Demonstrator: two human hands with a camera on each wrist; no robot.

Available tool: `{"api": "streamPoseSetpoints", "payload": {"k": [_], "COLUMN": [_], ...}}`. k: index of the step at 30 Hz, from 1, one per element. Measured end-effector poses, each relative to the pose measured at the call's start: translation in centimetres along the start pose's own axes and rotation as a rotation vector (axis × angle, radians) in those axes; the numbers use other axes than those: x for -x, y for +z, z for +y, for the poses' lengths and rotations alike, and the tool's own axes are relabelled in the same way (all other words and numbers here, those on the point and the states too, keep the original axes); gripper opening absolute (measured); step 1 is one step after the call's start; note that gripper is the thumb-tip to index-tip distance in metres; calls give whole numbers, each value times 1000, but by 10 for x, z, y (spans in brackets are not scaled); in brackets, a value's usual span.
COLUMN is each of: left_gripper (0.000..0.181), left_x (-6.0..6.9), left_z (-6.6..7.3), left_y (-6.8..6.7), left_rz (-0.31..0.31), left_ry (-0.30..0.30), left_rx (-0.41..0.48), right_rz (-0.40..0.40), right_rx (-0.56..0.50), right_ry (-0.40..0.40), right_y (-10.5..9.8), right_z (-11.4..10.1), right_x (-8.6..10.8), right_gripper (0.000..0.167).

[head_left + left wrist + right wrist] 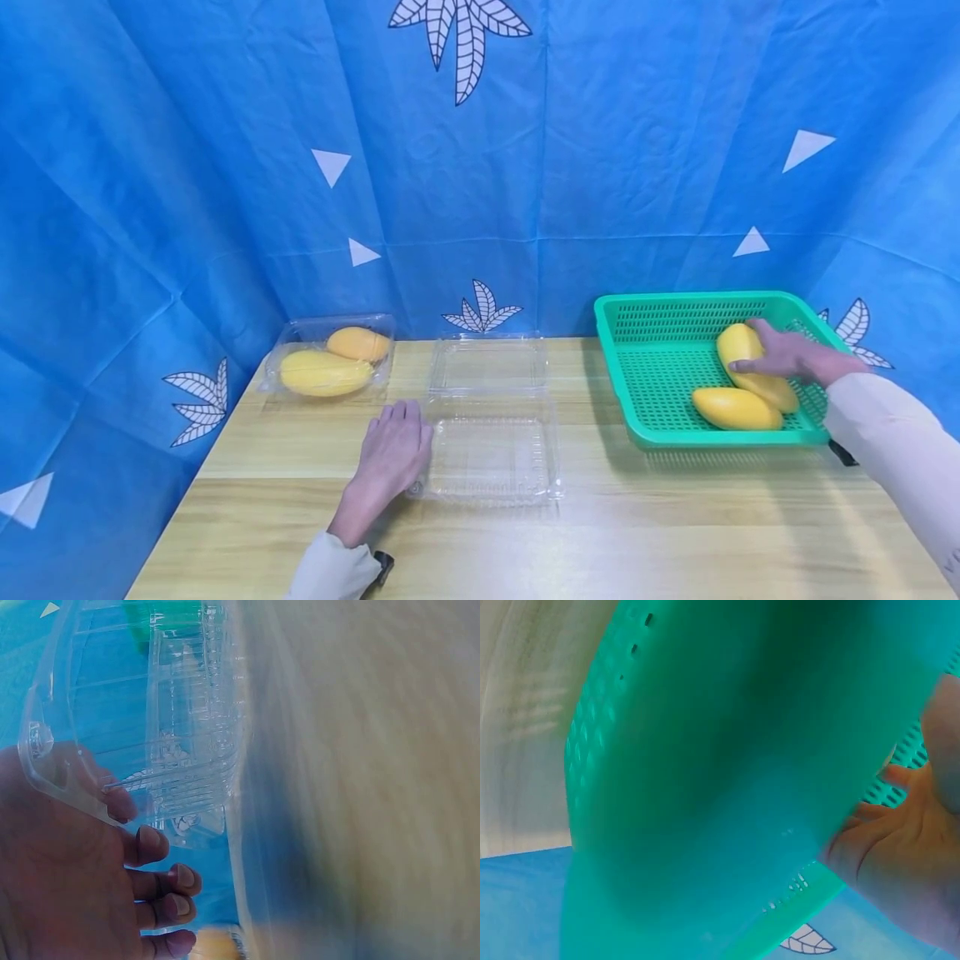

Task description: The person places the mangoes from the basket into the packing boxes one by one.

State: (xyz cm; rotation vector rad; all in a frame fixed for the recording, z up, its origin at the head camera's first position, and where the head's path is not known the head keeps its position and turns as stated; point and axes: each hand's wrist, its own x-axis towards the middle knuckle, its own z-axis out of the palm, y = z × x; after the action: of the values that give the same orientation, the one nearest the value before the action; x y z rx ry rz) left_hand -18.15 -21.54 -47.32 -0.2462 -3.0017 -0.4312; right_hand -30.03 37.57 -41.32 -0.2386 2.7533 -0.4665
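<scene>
Currently grasping, by the look of it, a yellow mango (733,343) with the right hand (783,352), inside the green basket (660,437) at the right of the frame: thumb across the fruit's left flank, fingers at its upper right. Cannot see the fingertips well, with the basket wall blocking much of the right wrist view. Directly at the left end of the right hand, then, with no gap visible between; long axis steep, from upper left toward lower right, at a slant to the hand's nearly level line. Below the thumb, more yellow fruit (776,392); cannot tell whether part of the same mango or another one. Just below and left of that, a separate mango (737,409), nearly level across the frame. Well to the left, mid-frame, an open clear box (487,454) on the wooden table (637,533), with its lid (489,365) laid back toward the top. Much nearer to that box, at its left edge, the left hand (396,446), with bent fingers and a thumb visible through the plastic in the left wrist view; cannot tell whether pinching the rim or only resting against it. Farther left, a second clear box (307,333) with two mangoes inside.
</scene>
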Motion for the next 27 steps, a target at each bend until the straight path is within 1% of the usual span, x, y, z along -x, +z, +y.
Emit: {"api": "streamPoseSetpoints", "payload": {"k": [7, 9, 15, 20, 24, 27], "left_gripper": [20, 20, 20, 19, 18, 18], "left_x": [0, 0, 0, 1, 0, 0], "left_z": [1, 1, 1, 0, -1, 0], "left_y": [-2, -2, -1, 1, 1, 1], "left_rz": [-11, -14, -20, -16, -15, -17], "left_ry": [-6, -5, -2, -2, -2, 0], "left_rx": [20, 21, 25, 23, 22, 28], "right_rz": [-77, -92, -112, -104, -71, -47], "right_rx": [-117, -124, -94, -101, -71, -67], "right_ry": [40, 47, 69, 73, 64, 57], "right_y": [-2, -2, -5, -9, -10, -11], "right_z": [-5, -5, -6, -6, -7, -8], "right_x": [-3, -4, -1, 3, 7, 11], "right_gripper": [102, 101, 100, 102, 103, 105]}}
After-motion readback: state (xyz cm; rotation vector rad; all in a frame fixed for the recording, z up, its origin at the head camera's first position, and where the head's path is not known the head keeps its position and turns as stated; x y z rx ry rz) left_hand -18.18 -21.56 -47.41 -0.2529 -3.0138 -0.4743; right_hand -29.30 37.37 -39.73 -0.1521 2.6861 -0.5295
